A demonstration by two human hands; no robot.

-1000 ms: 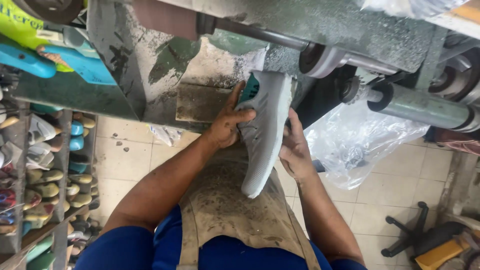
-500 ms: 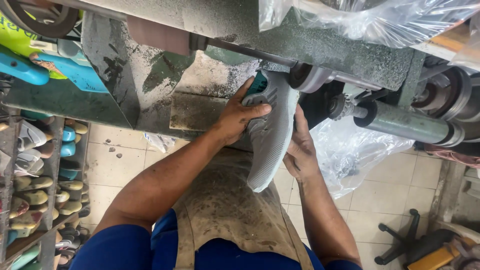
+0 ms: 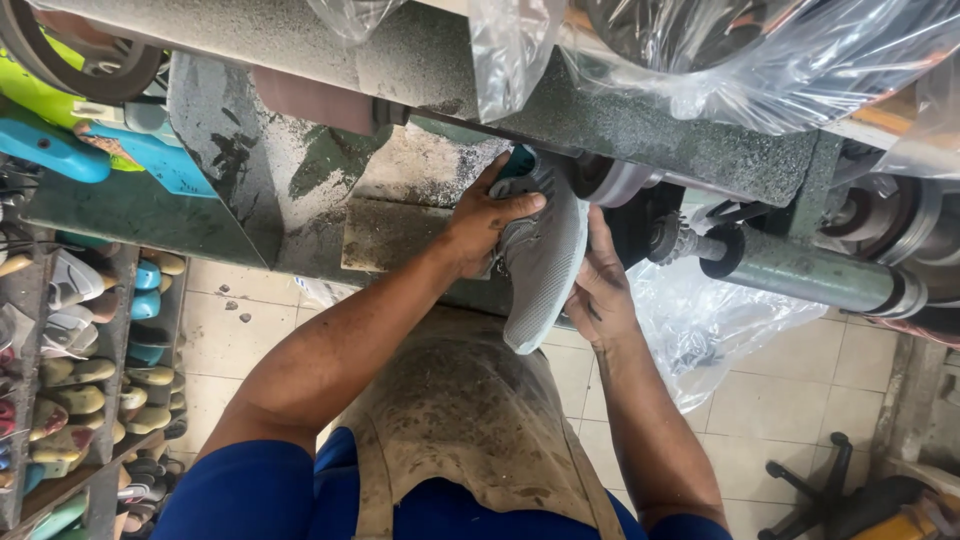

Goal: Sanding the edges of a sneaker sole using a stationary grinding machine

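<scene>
A grey shoe (image 3: 545, 265) with a pale textured sole and teal lining is held sole-up, its far end pressed against the wheel (image 3: 615, 185) of a dusty green grinding machine (image 3: 400, 120). My left hand (image 3: 487, 222) grips the shoe from the left, thumb across its upper. On the shoe's right edge, my right hand (image 3: 600, 285) clasps it from the side and below. Both forearms reach up from a dusty brown apron (image 3: 470, 410).
A steel shaft (image 3: 800, 272) runs right from the wheel. Clear plastic sheeting (image 3: 700, 60) hangs over the machine's top, and a plastic bag (image 3: 700, 330) sags below it. Shelves of shoes (image 3: 90, 340) stand at the left. Teal and green shoe lasts (image 3: 60, 140) sit upper left. Chair base (image 3: 830, 490) at lower right.
Both hands have pushed the shoe upward and further in against the machine's wheel. The view has tilted up, showing more plastic sheeting overhead.
</scene>
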